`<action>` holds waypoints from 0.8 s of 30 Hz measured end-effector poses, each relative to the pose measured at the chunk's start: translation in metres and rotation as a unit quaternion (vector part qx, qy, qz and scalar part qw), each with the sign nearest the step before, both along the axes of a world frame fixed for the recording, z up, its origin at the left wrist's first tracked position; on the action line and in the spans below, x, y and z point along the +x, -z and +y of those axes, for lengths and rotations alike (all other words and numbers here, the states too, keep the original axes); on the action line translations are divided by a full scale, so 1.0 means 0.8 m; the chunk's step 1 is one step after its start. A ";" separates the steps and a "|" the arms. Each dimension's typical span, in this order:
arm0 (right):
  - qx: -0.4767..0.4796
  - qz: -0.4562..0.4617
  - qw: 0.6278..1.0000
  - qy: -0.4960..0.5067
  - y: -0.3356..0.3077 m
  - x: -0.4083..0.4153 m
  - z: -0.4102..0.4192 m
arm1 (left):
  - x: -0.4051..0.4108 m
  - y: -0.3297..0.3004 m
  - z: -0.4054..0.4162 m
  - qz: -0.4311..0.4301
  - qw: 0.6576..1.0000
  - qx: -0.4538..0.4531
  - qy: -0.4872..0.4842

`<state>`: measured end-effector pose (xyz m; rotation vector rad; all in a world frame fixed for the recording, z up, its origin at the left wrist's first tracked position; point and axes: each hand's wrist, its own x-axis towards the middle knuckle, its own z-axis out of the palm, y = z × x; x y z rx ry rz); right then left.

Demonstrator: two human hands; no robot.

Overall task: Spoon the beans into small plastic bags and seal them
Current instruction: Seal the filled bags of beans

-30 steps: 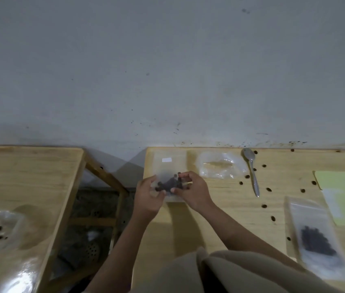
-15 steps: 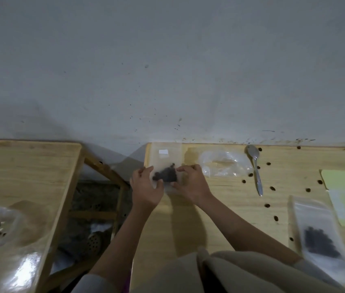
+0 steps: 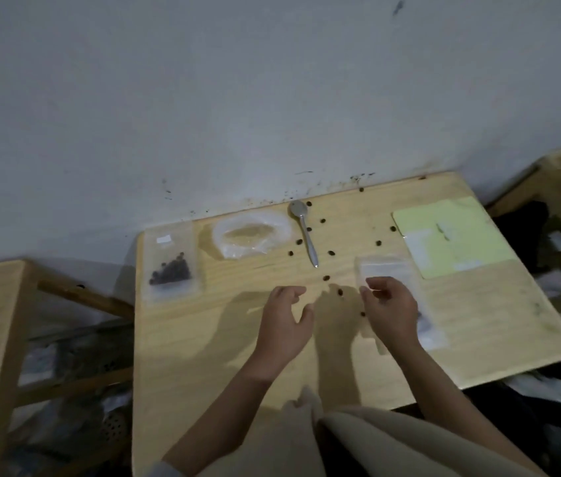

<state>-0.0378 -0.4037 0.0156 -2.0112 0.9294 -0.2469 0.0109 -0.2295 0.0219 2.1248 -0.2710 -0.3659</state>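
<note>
Left hand (image 3: pixel 284 325) hovers above the tabletop (image 3: pixel 203 339), fingers loosely curled, grip released. Right hand (image 3: pixel 390 311) sits over a clear bag (image 3: pixel 384 270) lying to the right; whether its curled fingers grasp the bag cannot be told. A filled bag of beans (image 3: pixel 170 270) lies flat at far left. Spoon (image 3: pixel 306 235) and loose beans (image 3: pixel 326 278) lie beyond the hands.
</note>
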 end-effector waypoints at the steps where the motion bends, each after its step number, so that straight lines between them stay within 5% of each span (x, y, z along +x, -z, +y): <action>1: -0.009 0.016 1.000 0.022 0.001 -0.010 -0.023 | -0.009 0.001 -0.018 0.007 1.000 0.001 0.013; 9: -0.030 0.193 0.980 -0.041 0.022 -0.037 -0.135 | -0.039 0.020 -0.146 0.145 0.987 0.047 0.046; 14: -0.010 0.171 0.982 -0.076 0.024 -0.032 -0.159 | -0.041 0.029 -0.188 0.126 0.989 0.081 0.000; 18: 0.053 0.127 0.988 -0.073 0.025 -0.023 -0.178 | -0.032 0.020 -0.199 0.080 0.993 0.010 -0.084; 24: 0.098 0.051 0.990 -0.088 0.015 0.016 -0.221 | -0.004 -0.001 -0.214 0.112 0.989 -0.073 -0.059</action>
